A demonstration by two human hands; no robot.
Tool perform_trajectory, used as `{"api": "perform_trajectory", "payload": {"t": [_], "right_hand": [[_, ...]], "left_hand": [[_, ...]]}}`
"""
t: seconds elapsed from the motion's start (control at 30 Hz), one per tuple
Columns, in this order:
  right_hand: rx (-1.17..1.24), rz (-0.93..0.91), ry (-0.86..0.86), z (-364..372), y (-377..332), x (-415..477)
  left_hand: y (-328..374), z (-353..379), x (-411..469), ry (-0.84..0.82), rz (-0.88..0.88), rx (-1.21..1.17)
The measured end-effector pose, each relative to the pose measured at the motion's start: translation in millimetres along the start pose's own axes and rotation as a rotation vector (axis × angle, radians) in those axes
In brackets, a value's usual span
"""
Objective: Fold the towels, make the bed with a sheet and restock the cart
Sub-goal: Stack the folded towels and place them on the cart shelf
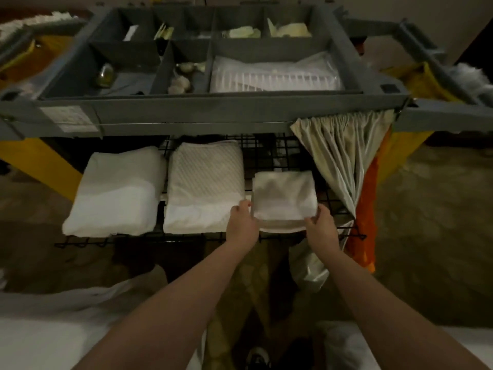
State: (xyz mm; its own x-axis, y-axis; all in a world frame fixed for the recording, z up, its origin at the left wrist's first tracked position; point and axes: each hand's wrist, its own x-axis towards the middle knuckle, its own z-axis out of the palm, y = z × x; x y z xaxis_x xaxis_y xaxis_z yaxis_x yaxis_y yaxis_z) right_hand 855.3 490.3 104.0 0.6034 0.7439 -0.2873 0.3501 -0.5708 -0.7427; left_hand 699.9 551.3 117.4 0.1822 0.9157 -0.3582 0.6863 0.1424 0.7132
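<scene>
White folded towel (284, 196) gripped by left hand (241, 221) and right hand (318, 221) on wire shelf (269, 156), grey cart (213, 113), dim floor (426, 209)

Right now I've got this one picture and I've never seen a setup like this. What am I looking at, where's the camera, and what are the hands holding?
No machine here: a person wears a camera on the head, looking down at their arms. Ahead stands a grey cart with a divided top tray. Its black wire shelf carries a plain folded pile and a striped folded pile. The left hand and right hand grip the near corners of a small folded towel at the shelf's right end, beside a beige curtain.
</scene>
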Motion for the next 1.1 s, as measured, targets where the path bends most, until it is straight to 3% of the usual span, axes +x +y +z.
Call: {"api": "perform_trajectory", "payload": {"t": [0.2,0.33,0.53,0.73,0.87,0.97,1.1], "right_hand": [[-0.523,-0.105,0.084,7.2,-8.6,-24.2],[-0.581,-0.113,0.043,22.0,-21.2,-51.9],[-0.440,-0.192,0.162,51.2,-47.5,-117.7],[0.014,-0.102,0.086,113.2,-48.9,-160.4],[0.310,0.121,0.127,148.4,-36.4,-144.8],[0.331,0.060,0.148,171.3,-27.4,-118.1],[0.457,-0.017,0.270,190.3,-22.1,-90.9]], "left_hand": [[-12.5,-4.2,-18.9,0.016,0.104,0.095],[-31.2,-32.5,-46.0,0.128,0.092,0.085],[-81.2,-84.4,-88.4,0.187,0.108,0.027],[-148.9,-119.6,-103.5,0.306,0.057,-0.251],[-186.7,-107.8,-77.0,0.196,-0.075,-0.347],[-194.8,-82.7,-48.7,0.126,-0.093,-0.527],[-188.9,-64.8,-17.0,0.184,-0.040,-0.762]]}}
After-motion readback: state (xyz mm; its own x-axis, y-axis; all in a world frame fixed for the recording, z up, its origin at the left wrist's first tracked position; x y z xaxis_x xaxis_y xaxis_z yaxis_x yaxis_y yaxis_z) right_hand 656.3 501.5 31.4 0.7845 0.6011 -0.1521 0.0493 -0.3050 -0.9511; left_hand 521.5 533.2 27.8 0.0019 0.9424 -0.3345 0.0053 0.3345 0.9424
